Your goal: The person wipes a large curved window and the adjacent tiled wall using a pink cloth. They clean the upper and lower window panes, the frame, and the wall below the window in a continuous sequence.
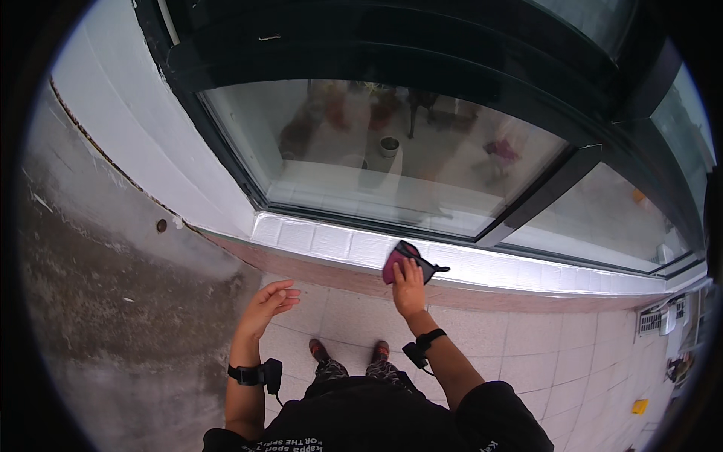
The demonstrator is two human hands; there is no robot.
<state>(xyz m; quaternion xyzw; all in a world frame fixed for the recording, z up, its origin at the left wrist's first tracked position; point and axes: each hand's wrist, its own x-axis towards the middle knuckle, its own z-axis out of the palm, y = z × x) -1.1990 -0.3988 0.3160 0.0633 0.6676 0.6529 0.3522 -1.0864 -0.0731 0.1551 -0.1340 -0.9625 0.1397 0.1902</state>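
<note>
My right hand (408, 288) lies over a purple-and-grey cloth (428, 269) with dark edging and a small loop. The fingers rest on its top and press it to the glossy white window sill (327, 240). Part of the cloth is hidden under the hand. To the left, my left hand (269, 308) is held in the air in front of the low pinkish wall below the sill, fingers loosely bent and holding nothing. Behind the sill rises a window pane (350, 169) in a dark green frame (361, 223).
Through or in the glass appear a small pot (389, 146) and blurred reflections. A dark mullion (534, 195) divides the panes. A stained grey wall (141, 316) stands at left. Pale floor tiles (480, 333) lie below; a yellow object (639, 407) is at far right.
</note>
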